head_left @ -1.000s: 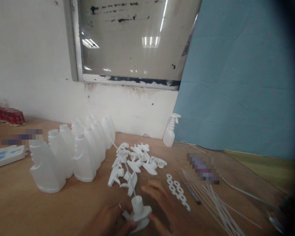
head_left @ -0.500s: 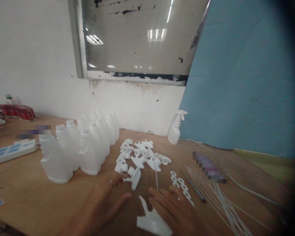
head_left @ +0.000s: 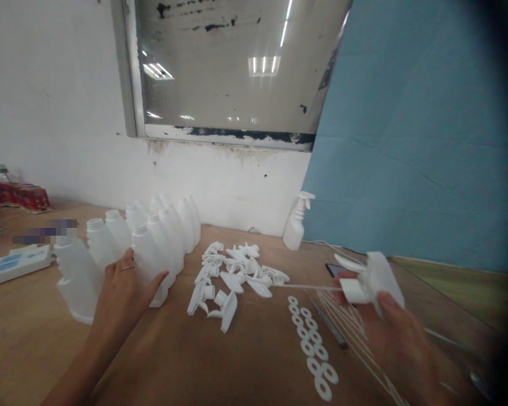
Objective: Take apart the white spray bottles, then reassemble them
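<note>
A brown table (head_left: 186,361) is stretching out before me; taking its heap of spray heads (head_left: 241,270) as dial centre, white bottles (head_left: 169,231) are standing in rows at nine o'clock. There the person's left hand (head_left: 122,287) is curving, thumb spread, at a front bottle (head_left: 148,258); whether it is gripping, I can't tell. At three, the right hand (head_left: 389,332) is grasping a single spray head (head_left: 381,279), its thin tube (head_left: 307,287) pointing toward nine. Flat rings (head_left: 307,346) are lying between four and five.

Blue cloth (head_left: 410,135), window (head_left: 224,90), red packs (head_left: 21,195)
</note>
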A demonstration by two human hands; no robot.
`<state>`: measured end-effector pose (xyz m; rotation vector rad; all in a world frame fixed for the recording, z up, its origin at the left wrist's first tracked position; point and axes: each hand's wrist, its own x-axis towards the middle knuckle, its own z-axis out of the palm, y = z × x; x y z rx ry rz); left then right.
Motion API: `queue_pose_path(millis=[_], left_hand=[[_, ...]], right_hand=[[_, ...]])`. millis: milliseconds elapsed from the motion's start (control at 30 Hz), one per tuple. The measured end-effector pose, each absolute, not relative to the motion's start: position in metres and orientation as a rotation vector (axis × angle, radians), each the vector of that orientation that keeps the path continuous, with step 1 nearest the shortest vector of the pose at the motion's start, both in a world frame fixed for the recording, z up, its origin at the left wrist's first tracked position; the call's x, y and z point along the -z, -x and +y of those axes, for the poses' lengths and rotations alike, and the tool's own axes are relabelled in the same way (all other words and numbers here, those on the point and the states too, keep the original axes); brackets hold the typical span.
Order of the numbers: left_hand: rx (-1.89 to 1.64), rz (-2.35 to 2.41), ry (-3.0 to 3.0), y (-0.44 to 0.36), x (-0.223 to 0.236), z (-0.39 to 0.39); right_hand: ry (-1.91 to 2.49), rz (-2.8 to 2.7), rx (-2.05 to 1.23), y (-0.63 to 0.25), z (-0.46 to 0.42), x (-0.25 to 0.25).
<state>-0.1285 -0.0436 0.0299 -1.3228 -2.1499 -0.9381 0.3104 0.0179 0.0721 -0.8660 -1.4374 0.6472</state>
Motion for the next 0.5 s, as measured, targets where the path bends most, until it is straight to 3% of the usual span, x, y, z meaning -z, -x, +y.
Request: queue_pose_path(millis=[167, 500], left_hand=[[0.995, -1.943, 1.409, 0.116, -0.029, -0.051], [1.018, -1.545, 1.791, 0.055, -0.025, -0.071]], right_hand=[[0.630, -1.086, -1.305, -0.308, 0.022, -0.092], [0.626, -0.938, -1.534, -0.316, 0.031, -0.089]])
